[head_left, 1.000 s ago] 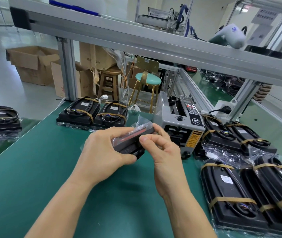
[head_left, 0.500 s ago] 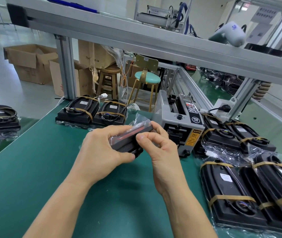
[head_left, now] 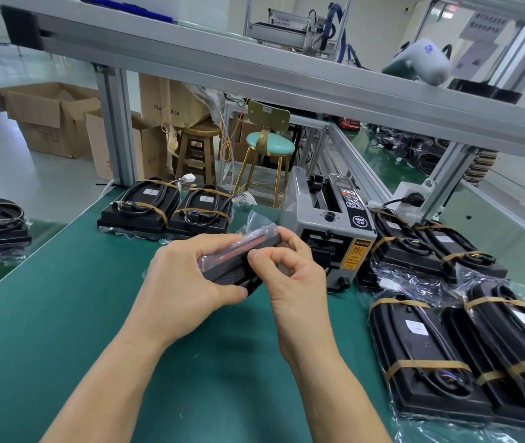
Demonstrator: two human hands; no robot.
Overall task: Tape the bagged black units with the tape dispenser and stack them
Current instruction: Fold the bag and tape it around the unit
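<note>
Unit [head_left: 239,260] in its clear bag, held above the green desk [head_left: 63,314] just in front of the tape dispenser [head_left: 328,231]. Left hand [head_left: 187,279] wrapped round the near end, thumb underneath, fingers curled over the top. Right hand [head_left: 290,273] pinching the far end, thumb on the front edge, fingers bent behind the loose bag flap. Both closed on the unit; no tape visible on it from here.

Risks from this point: loose bag mouth springing open if the right hand lets go to fetch a strip, so tape landing on slack film or off the fold. Slippery film under the left thumb, so the unit sliding or dropping onto the desk. Strip sticking to itself or to a finger on the way back from the dispenser slot.

Finished piles: two taped units [head_left: 165,207] at the far edge of the desk, more [head_left: 446,346] at the right beside the dispenser.

Against the earlier frames: same grip, same height, same tilt. Hardly any change, only a slight shift of the view.
</note>
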